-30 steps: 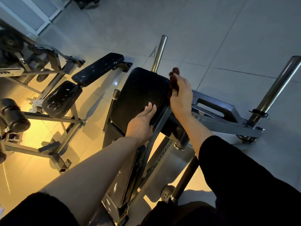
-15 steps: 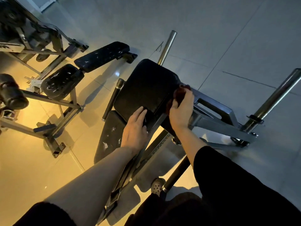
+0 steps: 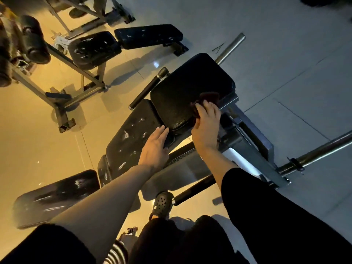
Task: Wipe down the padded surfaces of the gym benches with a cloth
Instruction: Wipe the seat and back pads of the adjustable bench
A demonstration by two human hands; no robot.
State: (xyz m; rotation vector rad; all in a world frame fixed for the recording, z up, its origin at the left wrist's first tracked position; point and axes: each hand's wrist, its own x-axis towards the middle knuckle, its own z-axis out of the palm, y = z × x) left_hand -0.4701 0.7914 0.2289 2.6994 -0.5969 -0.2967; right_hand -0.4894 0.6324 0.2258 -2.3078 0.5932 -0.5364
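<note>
- On upper black pad (image 3: 190, 88), near its right edge: right hand (image 3: 206, 128) presses dark cloth (image 3: 206, 101), fingers curled onto it.
- Left hand (image 3: 154, 147) flat at pad's lower edge, fingers straight, holding nothing.

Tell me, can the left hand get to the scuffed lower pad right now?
Probably yes: the left hand rests open at the edge of that scuffed pad, and nothing lies between them.

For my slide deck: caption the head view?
Right hand presses dark cloth on black bench pad; left hand rests at its edge.
</note>
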